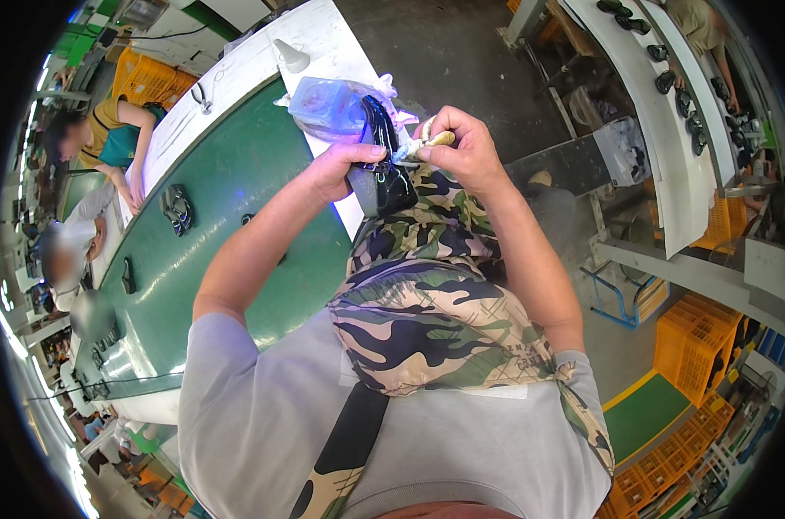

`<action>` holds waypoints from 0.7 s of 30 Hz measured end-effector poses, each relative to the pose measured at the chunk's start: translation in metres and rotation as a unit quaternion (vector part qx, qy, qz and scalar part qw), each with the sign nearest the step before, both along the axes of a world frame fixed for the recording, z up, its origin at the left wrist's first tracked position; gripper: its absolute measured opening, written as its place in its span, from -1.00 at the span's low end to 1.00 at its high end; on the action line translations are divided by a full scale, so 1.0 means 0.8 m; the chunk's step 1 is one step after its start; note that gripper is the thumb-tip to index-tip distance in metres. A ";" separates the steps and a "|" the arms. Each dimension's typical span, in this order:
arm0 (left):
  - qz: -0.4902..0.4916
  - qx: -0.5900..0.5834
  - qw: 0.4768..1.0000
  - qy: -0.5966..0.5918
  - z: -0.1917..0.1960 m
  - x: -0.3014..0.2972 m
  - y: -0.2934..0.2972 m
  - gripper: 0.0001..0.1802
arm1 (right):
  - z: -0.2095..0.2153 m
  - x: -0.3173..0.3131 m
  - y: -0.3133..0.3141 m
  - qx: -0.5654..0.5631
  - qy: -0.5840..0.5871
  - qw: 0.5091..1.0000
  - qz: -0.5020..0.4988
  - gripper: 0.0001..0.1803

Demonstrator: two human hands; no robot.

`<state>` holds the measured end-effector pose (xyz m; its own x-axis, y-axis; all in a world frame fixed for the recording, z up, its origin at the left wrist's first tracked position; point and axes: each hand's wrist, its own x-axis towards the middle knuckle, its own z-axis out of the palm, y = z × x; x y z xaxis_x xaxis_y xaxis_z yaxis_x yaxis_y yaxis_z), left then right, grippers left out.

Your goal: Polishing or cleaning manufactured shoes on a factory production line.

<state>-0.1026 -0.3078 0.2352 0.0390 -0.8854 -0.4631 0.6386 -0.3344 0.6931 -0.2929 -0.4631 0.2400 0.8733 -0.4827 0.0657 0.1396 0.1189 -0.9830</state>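
Observation:
My left hand (339, 166) grips a glossy black shoe upper (381, 156) and holds it upright over my camouflage-clad lap (427, 285). My right hand (462, 149) pinches a small brush with a pale wooden handle (437, 139), its tip touching the side of the black shoe upper. A clear plastic container with bluish contents (328, 105) sits just behind the shoe upper on a white board (323, 52).
A green conveyor belt (228, 233) runs along my left, carrying black shoe parts (176, 209). Other people sit on its far side (107, 134). A white cone-shaped bottle (290, 55) stands on the board. Orange crates (695, 346) and a rack of dark shoes (669, 82) lie to my right.

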 end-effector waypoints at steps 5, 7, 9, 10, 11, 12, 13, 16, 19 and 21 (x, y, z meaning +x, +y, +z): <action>0.014 -0.013 1.000 0.015 -0.001 -0.009 -0.004 -0.36 | 0.009 -0.011 0.002 -0.015 -0.024 1.000 0.001 -0.79; 0.011 -0.028 0.999 0.018 -0.002 -0.014 -0.003 -0.37 | 0.010 -0.020 -0.002 -0.038 -0.026 0.999 0.008 -0.78; 0.029 -0.016 0.999 0.027 -0.006 -0.018 0.000 -0.39 | 0.012 -0.028 -0.003 -0.061 -0.028 0.998 0.015 -0.78; 0.023 -0.015 0.999 0.026 -0.007 -0.021 -0.001 -0.39 | 0.015 -0.032 -0.002 -0.078 -0.034 0.996 0.011 -0.78; 0.037 -0.008 0.998 0.050 -0.008 -0.024 -0.003 -0.40 | 0.017 -0.036 -0.002 -0.094 -0.041 0.995 0.007 -0.78; 0.050 0.000 0.996 0.075 -0.009 -0.026 -0.004 -0.40 | 0.019 -0.040 -0.002 -0.094 -0.042 0.995 0.002 -0.78; 0.057 0.001 0.994 0.092 -0.009 -0.028 -0.005 -0.43 | 0.020 -0.044 -0.001 -0.101 -0.048 0.994 0.001 -0.78; 0.078 -0.020 0.991 0.110 -0.014 -0.032 -0.005 -0.43 | 0.025 -0.053 -0.001 -0.114 -0.069 0.991 -0.003 -0.77; 0.104 -0.032 0.985 0.137 -0.029 -0.034 -0.001 -0.39 | 0.027 -0.063 -0.001 -0.120 -0.081 0.989 -0.008 -0.77; 0.125 -0.041 0.980 0.149 -0.029 -0.042 0.001 -0.35 | 0.025 -0.067 0.001 -0.119 -0.080 0.990 -0.012 -0.77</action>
